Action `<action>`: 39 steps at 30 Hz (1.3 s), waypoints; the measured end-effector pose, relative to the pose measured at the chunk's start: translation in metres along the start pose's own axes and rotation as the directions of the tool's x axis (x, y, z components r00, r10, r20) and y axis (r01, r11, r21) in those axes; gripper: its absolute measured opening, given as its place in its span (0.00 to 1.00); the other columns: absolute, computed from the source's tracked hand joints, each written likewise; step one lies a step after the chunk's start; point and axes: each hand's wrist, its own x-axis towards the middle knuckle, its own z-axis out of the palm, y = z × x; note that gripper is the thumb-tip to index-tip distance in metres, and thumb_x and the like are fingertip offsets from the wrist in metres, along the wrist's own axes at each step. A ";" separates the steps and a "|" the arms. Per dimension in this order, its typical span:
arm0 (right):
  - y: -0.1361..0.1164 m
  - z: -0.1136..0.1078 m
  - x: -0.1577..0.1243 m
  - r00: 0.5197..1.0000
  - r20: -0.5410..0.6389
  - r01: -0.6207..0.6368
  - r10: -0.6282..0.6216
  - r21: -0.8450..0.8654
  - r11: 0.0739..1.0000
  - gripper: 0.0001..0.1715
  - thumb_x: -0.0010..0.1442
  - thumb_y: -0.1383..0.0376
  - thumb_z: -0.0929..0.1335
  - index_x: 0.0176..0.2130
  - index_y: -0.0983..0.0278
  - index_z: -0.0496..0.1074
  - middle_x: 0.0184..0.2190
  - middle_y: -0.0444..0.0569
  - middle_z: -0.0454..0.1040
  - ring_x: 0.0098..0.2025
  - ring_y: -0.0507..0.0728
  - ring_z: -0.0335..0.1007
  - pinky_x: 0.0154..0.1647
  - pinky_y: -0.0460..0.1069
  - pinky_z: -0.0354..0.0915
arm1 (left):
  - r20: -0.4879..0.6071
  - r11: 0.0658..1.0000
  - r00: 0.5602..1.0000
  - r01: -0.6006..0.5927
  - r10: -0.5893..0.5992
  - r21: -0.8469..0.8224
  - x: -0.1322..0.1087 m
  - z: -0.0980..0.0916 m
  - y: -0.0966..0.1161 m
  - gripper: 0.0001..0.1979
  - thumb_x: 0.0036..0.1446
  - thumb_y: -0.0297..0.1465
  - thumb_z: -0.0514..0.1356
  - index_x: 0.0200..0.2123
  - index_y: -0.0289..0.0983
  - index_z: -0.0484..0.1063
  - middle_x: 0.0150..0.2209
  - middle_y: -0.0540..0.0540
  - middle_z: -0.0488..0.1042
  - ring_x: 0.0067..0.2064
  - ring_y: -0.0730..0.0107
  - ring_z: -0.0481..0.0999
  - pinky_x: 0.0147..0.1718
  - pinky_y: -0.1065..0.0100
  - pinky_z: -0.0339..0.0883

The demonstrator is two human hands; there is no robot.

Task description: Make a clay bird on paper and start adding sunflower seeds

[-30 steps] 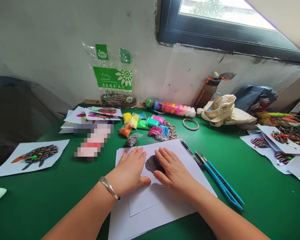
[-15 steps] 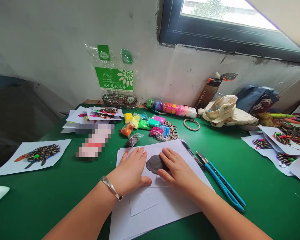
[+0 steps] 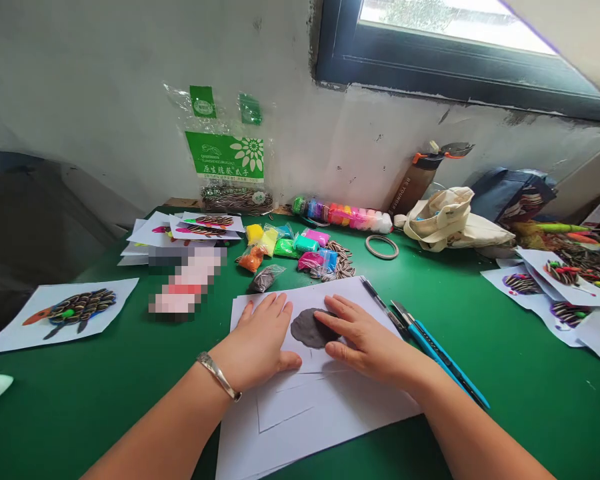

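Note:
A flattened dark grey patch of modelling clay (image 3: 307, 329) lies on the upper part of a white sheet of paper (image 3: 330, 420), which bears pencil lines. My left hand (image 3: 265, 340) rests flat on the paper just left of the clay, fingers outstretched. My right hand (image 3: 360, 337) is spread over the clay's right side, its fingertips on the clay and covering that edge. Neither hand grips anything. Beyond the paper's top edge sits a small bag of dark clay (image 3: 267, 278).
Right of the paper lie a pen (image 3: 380, 303) and a blue utility knife (image 3: 445, 360). Coloured clay packets (image 3: 286, 247), sunflower seeds (image 3: 345, 260) and a tape ring (image 3: 381, 247) are behind. Seed-decorated pictures lie left (image 3: 80, 313) and right (image 3: 563, 293).
My right hand has shifted slightly right and its fingers have changed position on the clay, showing more of its surface. My left hand stays in place on the paper.

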 end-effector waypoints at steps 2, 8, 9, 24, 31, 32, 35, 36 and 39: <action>0.005 -0.004 -0.001 1.000 -0.017 -0.024 0.025 0.092 0.995 0.32 0.66 0.51 0.62 0.65 0.55 0.57 0.68 0.52 0.51 0.69 0.63 0.45 0.67 0.61 0.50 | 0.010 1.000 1.000 0.005 -0.005 -0.002 0.000 -0.001 0.000 0.41 0.52 0.43 0.62 0.65 0.36 0.53 0.69 0.34 0.45 0.70 0.50 0.41 0.64 0.43 0.40; 0.011 0.003 0.002 0.979 -0.176 -0.083 0.101 0.104 0.991 0.35 0.63 0.52 0.65 0.65 0.59 0.59 0.66 0.55 0.56 0.68 0.64 0.48 0.65 0.63 0.52 | 0.019 1.000 1.000 0.005 -0.005 -0.008 0.000 -0.002 0.002 0.41 0.52 0.43 0.62 0.65 0.35 0.52 0.69 0.34 0.45 0.70 0.50 0.41 0.65 0.43 0.39; 0.009 0.006 0.003 0.981 -0.170 -0.084 0.094 0.069 0.994 0.36 0.62 0.52 0.66 0.65 0.60 0.59 0.66 0.56 0.56 0.69 0.65 0.46 0.66 0.64 0.50 | 0.019 1.000 1.000 0.009 -0.009 -0.011 0.000 -0.003 0.002 0.41 0.52 0.43 0.62 0.65 0.34 0.52 0.69 0.34 0.45 0.70 0.49 0.40 0.65 0.43 0.39; -0.003 0.020 0.014 0.967 -0.232 -0.116 0.109 -0.018 0.993 0.39 0.54 0.54 0.72 0.62 0.60 0.64 0.65 0.55 0.59 0.67 0.68 0.48 0.66 0.67 0.47 | 0.015 1.000 1.000 0.010 -0.010 -0.018 -0.001 -0.002 0.003 0.40 0.52 0.43 0.62 0.65 0.35 0.53 0.69 0.34 0.46 0.70 0.48 0.41 0.64 0.42 0.40; 0.003 0.013 0.012 0.963 -0.167 -0.159 0.210 0.276 0.948 0.40 0.57 0.48 0.69 0.63 0.60 0.61 0.66 0.53 0.57 0.69 0.65 0.43 0.68 0.65 0.44 | 0.000 1.000 1.000 -0.001 0.001 -0.006 0.000 -0.002 0.002 0.40 0.52 0.42 0.62 0.64 0.34 0.54 0.69 0.33 0.47 0.70 0.47 0.42 0.64 0.42 0.41; 0.005 0.011 0.011 0.964 -0.159 -0.157 0.213 0.306 0.939 0.40 0.57 0.48 0.69 0.63 0.59 0.61 0.66 0.52 0.57 0.69 0.65 0.43 0.68 0.64 0.44 | -0.002 1.000 1.000 -0.002 0.002 -0.003 0.000 -0.002 0.001 0.40 0.52 0.42 0.63 0.64 0.34 0.54 0.69 0.33 0.47 0.70 0.47 0.42 0.64 0.42 0.41; 0.008 0.004 0.005 0.960 -0.170 -0.150 0.221 0.350 0.925 0.38 0.57 0.50 0.69 0.63 0.59 0.62 0.66 0.52 0.57 0.68 0.64 0.47 0.68 0.62 0.46 | -0.019 1.000 1.000 -0.016 0.016 0.013 -0.004 -0.004 0.000 0.40 0.53 0.41 0.63 0.65 0.33 0.54 0.69 0.32 0.48 0.69 0.46 0.45 0.64 0.43 0.45; 0.009 0.002 0.003 0.958 -0.182 -0.148 0.224 0.354 0.923 0.37 0.58 0.51 0.69 0.62 0.59 0.63 0.65 0.52 0.58 0.67 0.63 0.50 0.67 0.62 0.48 | -0.032 0.999 0.999 -0.024 0.025 0.026 -0.005 -0.005 0.001 0.40 0.53 0.41 0.64 0.65 0.32 0.54 0.68 0.32 0.49 0.69 0.46 0.46 0.63 0.44 0.47; 0.008 -0.003 -0.001 0.956 -0.221 -0.118 0.194 0.315 0.942 0.32 0.60 0.53 0.68 0.62 0.57 0.64 0.64 0.51 0.60 0.65 0.62 0.53 0.66 0.60 0.52 | -0.098 0.995 0.993 -0.062 0.069 0.080 -0.010 -0.008 0.005 0.38 0.55 0.37 0.64 0.65 0.32 0.55 0.67 0.32 0.52 0.68 0.48 0.49 0.64 0.47 0.48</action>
